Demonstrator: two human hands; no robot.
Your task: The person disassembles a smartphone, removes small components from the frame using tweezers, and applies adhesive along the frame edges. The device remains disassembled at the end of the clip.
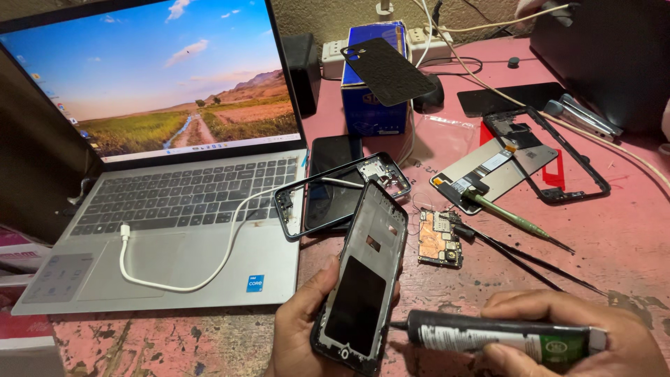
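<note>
laptop [160, 209], loose frames [335, 192] and circuit board [440, 239] crowd the phone frame [363, 279].

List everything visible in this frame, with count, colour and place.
Phone frame: 1, black, held upright in the left hand.
Glue tube: 1, black with green band, in the right hand, nozzle at the frame's edge.
Laptop: 1, silver, open, left.
Cable: 1, white, across the laptop.
Second frame: 1, black, beside the laptop.
Circuit board: 1, copper, centre.
Screwdriver: 1, green, right of centre.
Blue box: 1, back centre.
Back cover: 1, black, leaning on the box.
Table: 1, worn pink.
Left hand: 1, bottom centre.
Right hand: 1, bottom right.
</note>
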